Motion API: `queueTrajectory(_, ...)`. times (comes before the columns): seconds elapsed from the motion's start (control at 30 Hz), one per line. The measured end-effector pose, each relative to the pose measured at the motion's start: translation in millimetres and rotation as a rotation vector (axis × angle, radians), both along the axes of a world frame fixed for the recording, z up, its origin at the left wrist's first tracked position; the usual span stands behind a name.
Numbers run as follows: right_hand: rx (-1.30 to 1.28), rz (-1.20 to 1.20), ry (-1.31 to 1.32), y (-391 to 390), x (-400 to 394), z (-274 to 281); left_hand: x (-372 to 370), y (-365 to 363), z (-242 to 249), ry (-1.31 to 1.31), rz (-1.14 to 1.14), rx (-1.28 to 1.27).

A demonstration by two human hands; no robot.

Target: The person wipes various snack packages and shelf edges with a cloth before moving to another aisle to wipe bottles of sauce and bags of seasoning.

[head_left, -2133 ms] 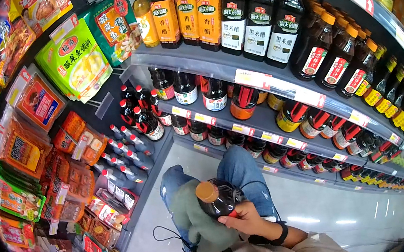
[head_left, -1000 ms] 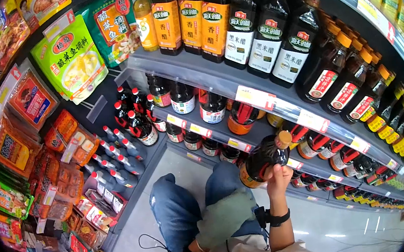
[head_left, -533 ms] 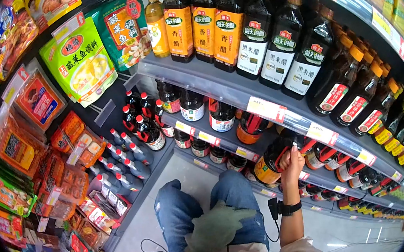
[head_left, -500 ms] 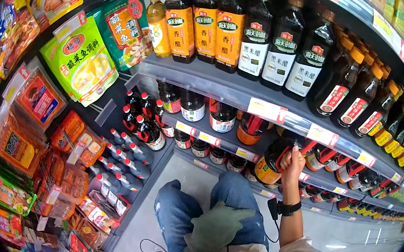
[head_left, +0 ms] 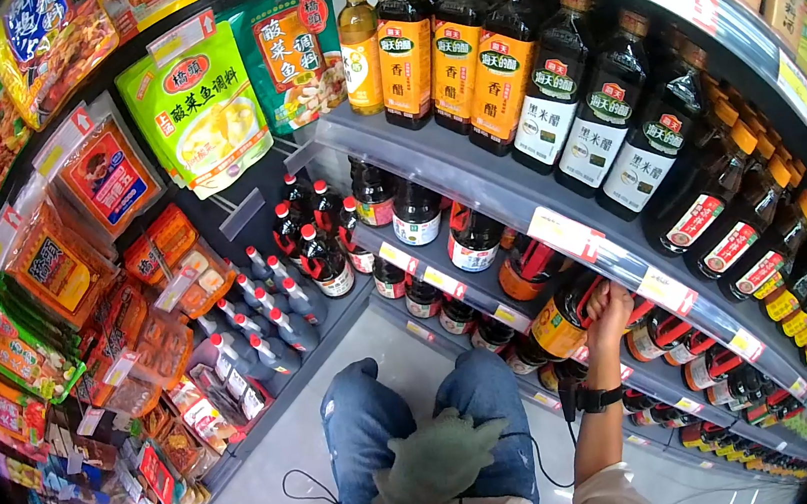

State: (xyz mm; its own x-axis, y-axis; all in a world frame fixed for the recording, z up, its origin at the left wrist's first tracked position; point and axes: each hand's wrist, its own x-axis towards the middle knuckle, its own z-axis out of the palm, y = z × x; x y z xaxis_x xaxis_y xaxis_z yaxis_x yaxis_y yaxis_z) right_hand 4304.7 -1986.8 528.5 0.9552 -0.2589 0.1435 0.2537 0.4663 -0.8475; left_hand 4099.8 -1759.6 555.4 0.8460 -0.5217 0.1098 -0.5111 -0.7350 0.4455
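My right hand (head_left: 610,309), bare, is closed round the handle of a large dark jug (head_left: 558,326) with a yellow-orange label. The jug leans at the front of a lower shelf, partly under the shelf above, with its top hidden by my fingers and the shelf edge. Beside it stands another dark jug (head_left: 524,272) with an orange label. My left hand (head_left: 440,464), in a grey-green glove, rests on my lap with its fingers apart and nothing in it.
Tall vinegar bottles (head_left: 554,82) line the shelf (head_left: 476,183) above my right hand, whose edge overhangs it. Small dark bottles (head_left: 271,319) stand at the left corner near hanging seasoning packets (head_left: 195,111). A black cable (head_left: 296,487) loops beside my legs.
The view has shifted, so the shelves appear further right and lower. My right hand and the jug have moved in toward the shelf. My left fingers have spread on my lap.
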Motion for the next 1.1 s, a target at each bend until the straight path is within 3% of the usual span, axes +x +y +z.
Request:
queueTrajectory(0.17, -0.009, -0.075, 0.045, 5, 12, 4, -4, -4, -7, -0.02, 0.017, -0.077)
queueTrajectory(0.27, -0.038, -0.077, 0.016, -4, 23, -20, -4, -7, -3, 0.015, 0.027, 0.081)
queueTrajectory(0.53, 0.012, -0.079, -0.008, -20, 43, -53, -11, -10, -22, -0.008, 0.022, -0.017)
queueTrajectory(0.6, 0.017, -0.204, 0.003, -18, 55, -63, -12, -16, -31, -0.021, 0.034, 0.009)
queueTrajectory(0.67, 0.026, -0.227, -0.011, -15, 62, -61, -16, -28, -54, -0.098, 0.059, 0.306)
queueTrajectory(0.83, 0.106, -0.418, -0.073, -17, 94, -104, -16, -31, -54, -0.219, 0.014, 0.306)
queueTrajectory(0.9, -0.054, -0.604, -0.155, -22, 106, -125, -17, -31, -56, -0.215, 0.017, 0.294)
queueTrajectory(1.0, 0.025, -0.425, -0.147, 5, 68, -74, -20, -29, -59, -0.219, 0.02, 0.282)
queueTrajectory(1.1, -0.071, -0.367, -0.163, -3, 71, -90, -21, -29, -64, -0.231, 0.025, 0.267)
